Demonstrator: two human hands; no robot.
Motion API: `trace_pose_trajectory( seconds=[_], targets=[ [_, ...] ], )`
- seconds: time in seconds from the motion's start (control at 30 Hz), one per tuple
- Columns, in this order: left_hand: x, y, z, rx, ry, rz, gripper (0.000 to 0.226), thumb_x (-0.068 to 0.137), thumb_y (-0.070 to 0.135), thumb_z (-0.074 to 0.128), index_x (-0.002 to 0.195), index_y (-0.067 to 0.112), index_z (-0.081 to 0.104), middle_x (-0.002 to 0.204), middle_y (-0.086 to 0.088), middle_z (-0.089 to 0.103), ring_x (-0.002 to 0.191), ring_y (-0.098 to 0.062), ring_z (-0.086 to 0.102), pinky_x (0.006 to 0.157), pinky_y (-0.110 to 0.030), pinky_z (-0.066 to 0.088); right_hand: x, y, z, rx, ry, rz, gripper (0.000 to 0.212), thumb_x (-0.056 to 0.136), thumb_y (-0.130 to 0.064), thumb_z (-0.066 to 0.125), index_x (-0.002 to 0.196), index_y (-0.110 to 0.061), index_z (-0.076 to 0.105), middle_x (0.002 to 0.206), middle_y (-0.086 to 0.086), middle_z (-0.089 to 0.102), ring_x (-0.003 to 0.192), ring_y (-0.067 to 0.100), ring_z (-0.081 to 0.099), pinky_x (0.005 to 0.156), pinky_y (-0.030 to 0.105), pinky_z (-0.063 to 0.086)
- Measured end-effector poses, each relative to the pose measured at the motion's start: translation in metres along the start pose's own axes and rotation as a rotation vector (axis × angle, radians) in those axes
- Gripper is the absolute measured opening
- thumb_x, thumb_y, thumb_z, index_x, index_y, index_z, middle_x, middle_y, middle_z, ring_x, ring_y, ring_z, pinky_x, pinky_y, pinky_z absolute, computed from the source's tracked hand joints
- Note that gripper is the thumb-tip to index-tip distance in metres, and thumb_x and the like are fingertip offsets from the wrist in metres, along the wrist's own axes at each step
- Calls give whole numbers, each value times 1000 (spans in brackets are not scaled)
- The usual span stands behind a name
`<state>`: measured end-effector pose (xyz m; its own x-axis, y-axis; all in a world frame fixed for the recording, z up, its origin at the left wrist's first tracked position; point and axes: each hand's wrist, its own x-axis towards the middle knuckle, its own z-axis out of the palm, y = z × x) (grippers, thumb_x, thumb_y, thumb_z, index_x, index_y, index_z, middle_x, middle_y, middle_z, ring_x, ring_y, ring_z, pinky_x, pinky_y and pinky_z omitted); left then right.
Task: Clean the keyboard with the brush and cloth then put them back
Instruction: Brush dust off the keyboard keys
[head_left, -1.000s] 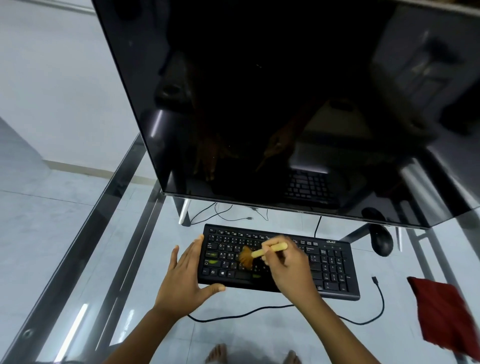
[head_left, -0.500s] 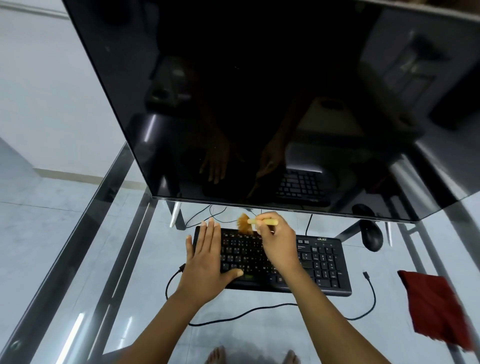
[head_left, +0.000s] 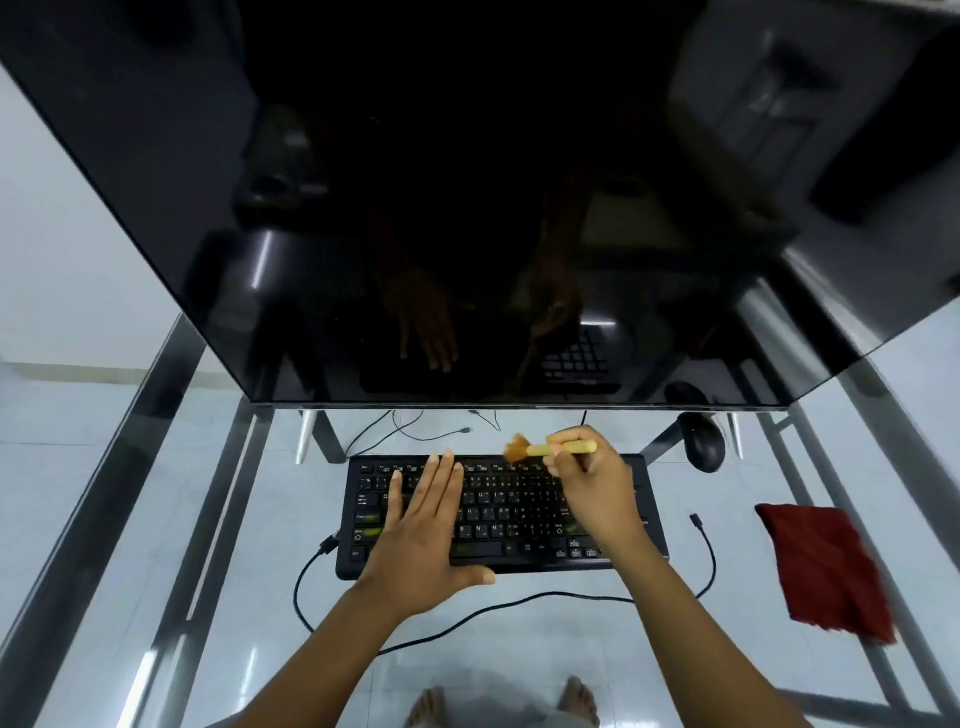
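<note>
Two bare hands work over a black keyboard (head_left: 498, 512) that lies on a glass surface (head_left: 519, 649) in front of a large dark monitor (head_left: 467, 208). The left hand (head_left: 421, 535) lies flat on the left half of the keys, fingers stretched toward the far edge and thumb spread out past the near edge; its grip is wide and holds nothing. The right hand (head_left: 592, 488) is over the right half of the keyboard, its grip closed on a small brush (head_left: 550, 448) with a pale yellow handle. The brush lies roughly level, handle pointing right, and its orange-brown bristles (head_left: 516, 448) sit at the far edge of the keyboard, near the middle of the top row. Whether the bristles touch the keys cannot be told.

A red cloth (head_left: 826, 569) lies crumpled on the surface well to the right of the keyboard, apart from both hands. A black mouse (head_left: 702, 441) rests beyond the keyboard's far right corner, just under the monitor's lower edge. A black cable (head_left: 519, 605) loops along the glass in front of the keyboard. Bare feet show through the glass at the bottom.
</note>
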<state>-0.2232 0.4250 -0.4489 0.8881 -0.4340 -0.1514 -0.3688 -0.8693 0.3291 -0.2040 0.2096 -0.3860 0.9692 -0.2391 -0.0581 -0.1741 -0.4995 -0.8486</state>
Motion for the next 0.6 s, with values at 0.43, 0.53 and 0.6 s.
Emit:
trace_pose_trajectory(
  seconds=[0.43,0.53,0.6],
  targets=[
    [1,-5,2,64,-81,-76,126,66,87,39,151,13,-16,157,-1,-28,140,-14,-33,114,-51,-16,-7,0,-4,-199,-74,-157,7,91,-19,65,86,-21,68,72,-14,63,55,9,54,52,12,41],
    [2,-4,2,70,-86,-82,126,67,87,42,150,14,-19,156,-1,-29,139,-14,-35,116,-52,-14,-17,0,-13,-46,-32,-94,9,93,-14,61,86,-18,66,73,-5,68,61,13,61,58,20,49],
    [1,-2,1,60,-99,-71,129,66,87,45,149,16,-22,154,1,-33,138,-15,-38,114,-52,-18,-28,7,-15,-15,-301,-24,9,93,-15,60,87,-19,66,75,1,70,67,21,65,62,28,53]
  ],
)
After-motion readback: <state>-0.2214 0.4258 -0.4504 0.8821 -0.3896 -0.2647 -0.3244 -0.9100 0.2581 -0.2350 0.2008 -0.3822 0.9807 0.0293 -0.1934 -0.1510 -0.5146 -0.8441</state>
